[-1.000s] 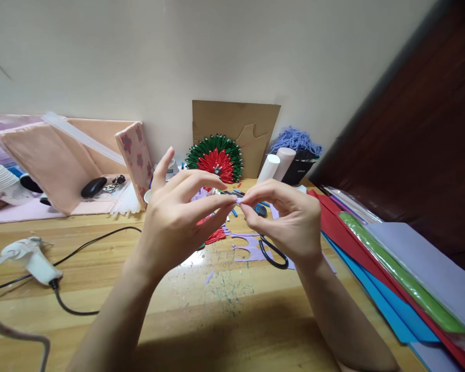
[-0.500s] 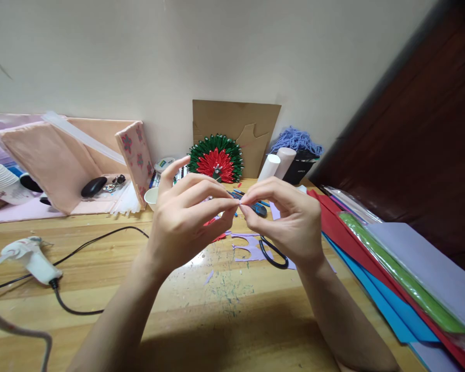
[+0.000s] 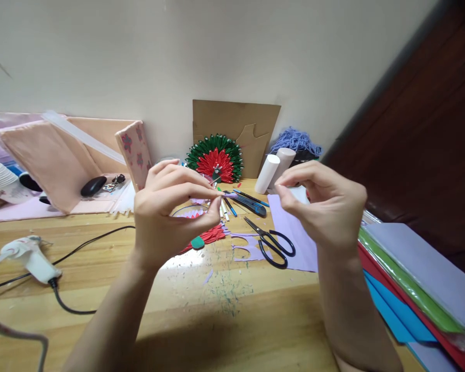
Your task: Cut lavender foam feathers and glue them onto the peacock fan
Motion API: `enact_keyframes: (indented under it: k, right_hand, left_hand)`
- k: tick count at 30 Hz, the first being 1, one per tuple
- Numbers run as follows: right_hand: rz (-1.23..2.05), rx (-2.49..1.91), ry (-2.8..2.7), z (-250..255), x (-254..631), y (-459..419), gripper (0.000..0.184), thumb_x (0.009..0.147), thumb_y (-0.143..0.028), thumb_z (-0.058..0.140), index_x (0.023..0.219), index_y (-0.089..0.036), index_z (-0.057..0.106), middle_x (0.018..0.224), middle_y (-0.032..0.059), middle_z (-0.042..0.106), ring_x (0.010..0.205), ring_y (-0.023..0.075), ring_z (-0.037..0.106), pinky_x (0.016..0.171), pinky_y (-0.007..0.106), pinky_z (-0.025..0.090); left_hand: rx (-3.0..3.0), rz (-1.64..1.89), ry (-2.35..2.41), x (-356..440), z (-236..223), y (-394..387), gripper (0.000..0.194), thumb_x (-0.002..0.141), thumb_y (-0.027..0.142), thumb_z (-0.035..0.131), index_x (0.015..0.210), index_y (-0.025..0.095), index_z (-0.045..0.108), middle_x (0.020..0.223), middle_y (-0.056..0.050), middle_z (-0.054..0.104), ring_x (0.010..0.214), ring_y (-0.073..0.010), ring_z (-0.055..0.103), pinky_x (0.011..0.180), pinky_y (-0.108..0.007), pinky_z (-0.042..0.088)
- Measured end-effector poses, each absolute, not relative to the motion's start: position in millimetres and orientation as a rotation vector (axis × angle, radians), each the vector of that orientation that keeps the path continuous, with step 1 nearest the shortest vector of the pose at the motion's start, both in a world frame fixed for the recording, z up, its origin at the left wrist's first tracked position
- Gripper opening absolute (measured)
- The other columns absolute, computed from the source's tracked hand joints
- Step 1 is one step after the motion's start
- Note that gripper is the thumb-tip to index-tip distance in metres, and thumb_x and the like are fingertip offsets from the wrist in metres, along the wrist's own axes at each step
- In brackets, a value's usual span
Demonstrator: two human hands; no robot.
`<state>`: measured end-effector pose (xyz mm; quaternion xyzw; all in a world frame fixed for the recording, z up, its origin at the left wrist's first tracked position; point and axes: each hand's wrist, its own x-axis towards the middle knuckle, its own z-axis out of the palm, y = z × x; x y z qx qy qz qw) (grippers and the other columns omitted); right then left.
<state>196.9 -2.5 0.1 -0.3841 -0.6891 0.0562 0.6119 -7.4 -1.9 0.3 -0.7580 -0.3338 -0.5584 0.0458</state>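
Note:
My left hand [image 3: 166, 209] is raised over the wooden desk [image 3: 232, 310], with thumb and fingers pinched on a small lilac paper piece [image 3: 228, 195] at their tips. My right hand [image 3: 327, 204] hovers apart to the right. Its index finger and thumb are curled close together and nothing shows between them. Below the hands lie black-handled scissors [image 3: 272, 242] on a lilac paper sheet [image 3: 300, 243], lilac offcuts [image 3: 245, 247], red paper petals [image 3: 209, 235] and a small green piece [image 3: 197, 242].
A red-and-green paper fan [image 3: 216, 157] leans on cardboard [image 3: 236, 121] at the wall, beside white rolls [image 3: 269, 173] and pens [image 3: 245, 199]. A glue gun [image 3: 27, 253] with its cable lies at the left. Coloured paper sheets [image 3: 403, 281] are stacked along the right edge. Paper cups [image 3: 0, 181] stand far left.
My hands were pinched together on the small lilac piece. Now my right hand has let go and moved right and up, while my left hand keeps the piece and has shifted slightly left.

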Motion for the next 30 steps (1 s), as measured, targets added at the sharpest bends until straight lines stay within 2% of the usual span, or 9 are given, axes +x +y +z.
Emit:
enact_keyframes:
  k: [6, 12, 18, 24, 30]
  right_hand:
    - [0.454, -0.819, -1.694, -1, 185, -9, 0.018, 0.070, -0.021, 0.069, 0.087, -0.020, 0.064, 0.080, 0.0009, 0.067, 0.072, 0.0142, 0.063, 0.069, 0.030, 0.055]
    - [0.442, -0.819, -1.662, -4, 174, -15, 0.006, 0.072, -0.021, 0.068, 0.077, -0.020, 0.067, 0.074, 0.0005, 0.068, 0.068, 0.0130, 0.064, 0.066, 0.027, 0.056]
    - [0.436, -0.806, -1.655, -4, 176, -14, 0.004, 0.072, -0.020, 0.068, 0.076, -0.020, 0.068, 0.075, 0.0017, 0.069, 0.071, 0.0151, 0.064, 0.070, 0.031, 0.056]
    - [0.412, -0.800, -1.646, -5, 175, -14, 0.006, 0.071, -0.017, 0.068, 0.075, -0.020, 0.069, 0.076, 0.0020, 0.069, 0.073, 0.0157, 0.064, 0.071, 0.032, 0.054]
    - [0.385, -0.813, -1.604, -7, 174, -13, 0.004, 0.071, -0.018, 0.068, 0.074, -0.020, 0.068, 0.075, 0.0023, 0.069, 0.072, 0.0162, 0.064, 0.068, 0.032, 0.054]
  left_hand:
    - [-2.404, -1.635, -0.909, -3, -3, 2, 0.011, 0.069, 0.022, 0.066, 0.075, 0.031, 0.066, 0.070, 0.005, 0.067, 0.067, -0.0142, 0.059, 0.084, -0.040, 0.041]
    - [-2.502, -1.555, -0.862, -1, -4, 5, 0.019, 0.072, 0.021, 0.065, 0.087, 0.032, 0.067, 0.066, 0.005, 0.068, 0.063, -0.0125, 0.059, 0.076, -0.035, 0.041]
    - [-2.636, -1.820, -0.912, 4, -6, 4, 0.016, 0.072, 0.020, 0.065, 0.085, 0.030, 0.068, 0.079, 0.003, 0.072, 0.071, -0.0136, 0.063, 0.081, -0.037, 0.045]
    - [-2.680, -2.063, -1.060, 9, -7, 1, 0.011, 0.070, 0.018, 0.068, 0.077, 0.026, 0.069, 0.079, 0.001, 0.073, 0.074, -0.0154, 0.065, 0.088, -0.042, 0.045]
    - [-2.651, -2.105, -1.142, 10, -7, 0, 0.006, 0.070, 0.021, 0.068, 0.075, 0.024, 0.069, 0.077, -0.001, 0.072, 0.073, -0.0163, 0.065, 0.086, -0.043, 0.048]
